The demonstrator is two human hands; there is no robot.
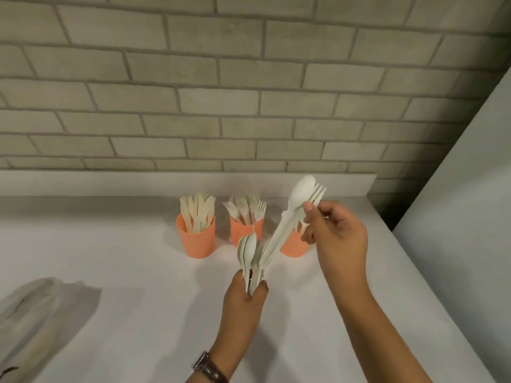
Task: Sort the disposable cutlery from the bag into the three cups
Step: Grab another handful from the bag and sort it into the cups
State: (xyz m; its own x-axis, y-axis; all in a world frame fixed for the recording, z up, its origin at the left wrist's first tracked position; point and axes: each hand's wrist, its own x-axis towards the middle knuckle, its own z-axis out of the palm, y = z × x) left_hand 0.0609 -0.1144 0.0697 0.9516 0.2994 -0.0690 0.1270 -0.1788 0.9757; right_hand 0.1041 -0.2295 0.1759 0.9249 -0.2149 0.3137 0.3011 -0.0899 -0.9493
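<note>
A person stands at a white counter [110, 244] backed by a pale brick wall. Three ribbed orange plastic cups stand in a row at twelve o'clock from the hands. The left cup [197, 241] is full of pale beige knives [197, 211] and the middle cup [237, 228] holds forks [246, 211]. The right cup [294, 247] is partly hidden, so its contents cannot be seen.

The left grip [244, 297], a bare hand with a brown wristwatch [207, 366], is closed round the handles of an upright bundle of off-white disposable spoons [250, 250]. The right grip [340, 236], at two o'clock from it, pinches a spoon and fork pair [302, 190]. The pair slants upward, its handle ends down among the bundle. A crumpled clear plastic bag [25, 313] lies at eight o'clock.

The chief risk is that the fork travels with the spoon into one cup, spoiling the sort. Tugging the pair free might also loosen the bundle and scatter pieces, and the right wrist, close to the right cup, could tip it.
</note>
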